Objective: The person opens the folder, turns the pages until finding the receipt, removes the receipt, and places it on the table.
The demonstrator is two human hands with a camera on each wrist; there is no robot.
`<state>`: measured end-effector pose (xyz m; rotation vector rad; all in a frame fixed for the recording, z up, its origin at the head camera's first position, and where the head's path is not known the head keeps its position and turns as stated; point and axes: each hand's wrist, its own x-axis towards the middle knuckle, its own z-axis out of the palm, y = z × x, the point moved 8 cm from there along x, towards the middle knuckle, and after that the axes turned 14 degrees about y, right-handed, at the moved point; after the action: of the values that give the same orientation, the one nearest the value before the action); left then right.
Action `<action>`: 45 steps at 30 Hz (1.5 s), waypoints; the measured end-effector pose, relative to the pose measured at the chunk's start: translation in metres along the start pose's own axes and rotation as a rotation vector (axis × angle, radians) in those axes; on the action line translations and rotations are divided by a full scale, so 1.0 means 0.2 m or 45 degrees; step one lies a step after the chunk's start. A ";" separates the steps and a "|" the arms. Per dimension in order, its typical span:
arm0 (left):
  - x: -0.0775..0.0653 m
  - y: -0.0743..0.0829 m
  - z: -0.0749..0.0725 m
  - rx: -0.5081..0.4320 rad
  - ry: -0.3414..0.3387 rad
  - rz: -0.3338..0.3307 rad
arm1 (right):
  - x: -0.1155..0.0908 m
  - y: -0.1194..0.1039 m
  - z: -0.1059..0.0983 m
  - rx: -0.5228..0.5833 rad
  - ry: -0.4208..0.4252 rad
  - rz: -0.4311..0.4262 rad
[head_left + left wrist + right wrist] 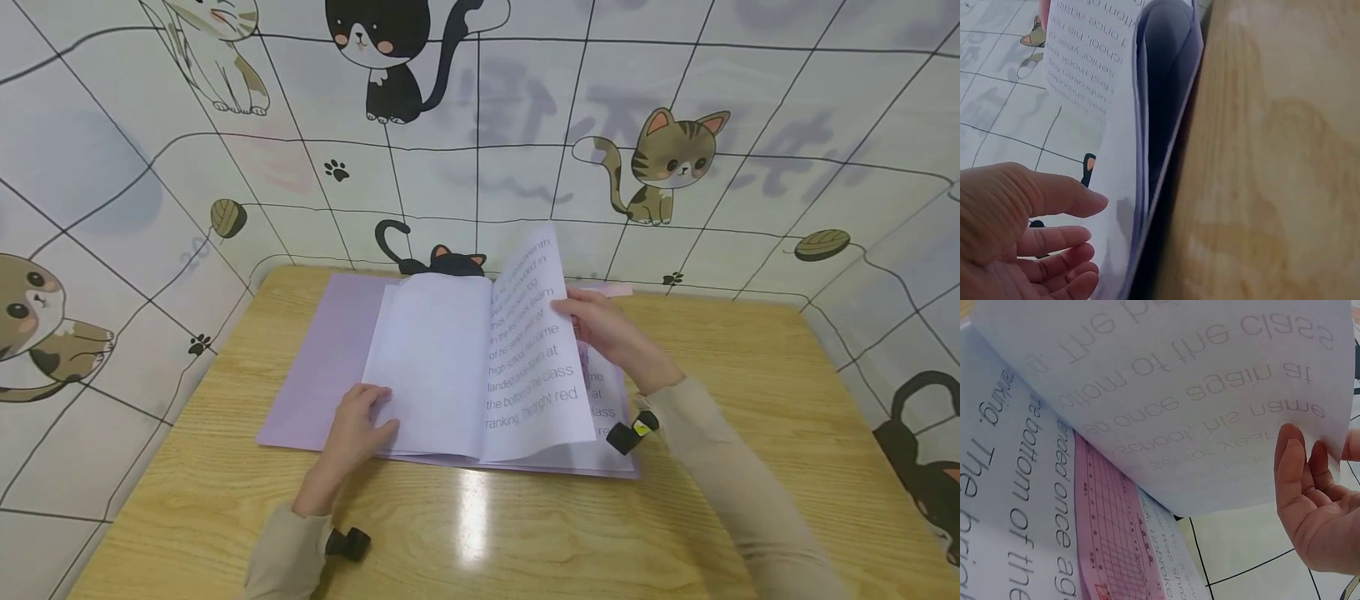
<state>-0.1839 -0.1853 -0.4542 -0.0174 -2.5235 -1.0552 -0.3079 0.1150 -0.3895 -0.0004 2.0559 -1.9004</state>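
Note:
A booklet with a purple cover (324, 350) lies spread on the table. Its left page (435, 358) is blank. My left hand (351, 429) rests at the lower left edge of that page, fingers loosely bent and holding nothing. In the right wrist view, my right hand (1316, 506) pinches the outer edge of a printed page (1197, 394), thumb on one side and fingers on the other. This page stands raised off the right side. Beneath it are another printed page (997, 462) and a pink slip (1113, 519) with a grid, whose end sticks out at the top right in the head view.
The wooden table (757, 433) reaches out on both sides of the booklet and in front of it. A white cloth wall (517, 108) with cat drawings and grid lines rises behind the table and along its sides. Each wrist carries a small black device (348, 544).

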 end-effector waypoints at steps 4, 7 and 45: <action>0.01 0.08 0.00 -0.036 0.009 0.032 | 0.00 -0.02 0.03 0.028 -0.010 0.000; 0.01 0.15 0.00 -0.084 0.004 0.056 | 0.01 -0.04 0.05 0.049 -0.021 -0.004; -0.05 0.90 -0.10 -0.444 0.163 0.388 | 0.07 -0.12 0.30 0.244 -0.019 -0.038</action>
<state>-0.1374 -0.0688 -0.3230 -0.4047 -2.1106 -1.3023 -0.3109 0.0512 -0.3721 0.0010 1.8663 -2.1018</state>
